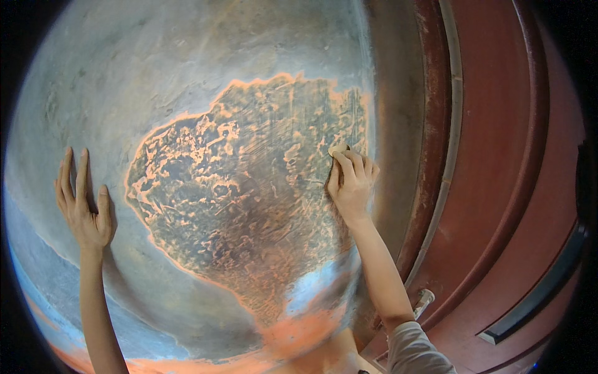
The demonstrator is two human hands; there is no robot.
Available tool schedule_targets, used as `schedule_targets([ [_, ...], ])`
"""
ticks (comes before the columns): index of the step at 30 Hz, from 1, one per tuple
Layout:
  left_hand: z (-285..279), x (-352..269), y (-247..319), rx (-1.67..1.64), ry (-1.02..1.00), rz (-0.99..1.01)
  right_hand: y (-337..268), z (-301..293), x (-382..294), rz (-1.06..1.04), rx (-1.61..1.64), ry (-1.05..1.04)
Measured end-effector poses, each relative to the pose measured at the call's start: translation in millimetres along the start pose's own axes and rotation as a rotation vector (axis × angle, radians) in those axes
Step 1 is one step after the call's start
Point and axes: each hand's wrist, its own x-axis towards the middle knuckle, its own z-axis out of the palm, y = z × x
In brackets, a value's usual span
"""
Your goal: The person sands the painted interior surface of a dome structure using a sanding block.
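Before me is a grey plastered wall [140, 70] with a large rough patch [261, 196], mottled dark and orange, where the surface layer is gone. A ragged orange edge runs around the patch. My left hand [86, 219] rests on the smoother grey surface left of the patch, fingers spread and holding nothing. Near the patch's right side, my right hand [352, 187] pinches a small pale disc [337, 149] between thumb and fingers, against the wall. Part of the disc is hidden by the fingers, and its exact kind is unclear.
Right of the wall's edge runs a brown band [397, 93], then worn red-brown trim [437, 117] and a red painted surface [490, 93]. A small white fitting [423, 301] and a dark recessed strip [537, 290] are at lower right. Blue and orange areas [303, 329] lie below the patch.
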Motion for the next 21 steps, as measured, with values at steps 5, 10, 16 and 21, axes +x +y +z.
schedule_targets([
  [5, 0, 0, 0, -0.007, -0.007, 0.0, -3, 4, -2, 0.051, -0.026, 0.009],
  [10, 0, 2, -1, 0.001, 0.006, 0.023, 2, 17, 6, 0.013, -0.049, 0.096],
  [16, -3, 1, 2, 0.06, -0.034, 0.027, 0, 16, 2, -0.007, -0.007, 0.044],
  [21, 0, 0, 0, 0.024, -0.019, 0.017, -5, 19, 16, 0.018, -0.023, 0.037],
])
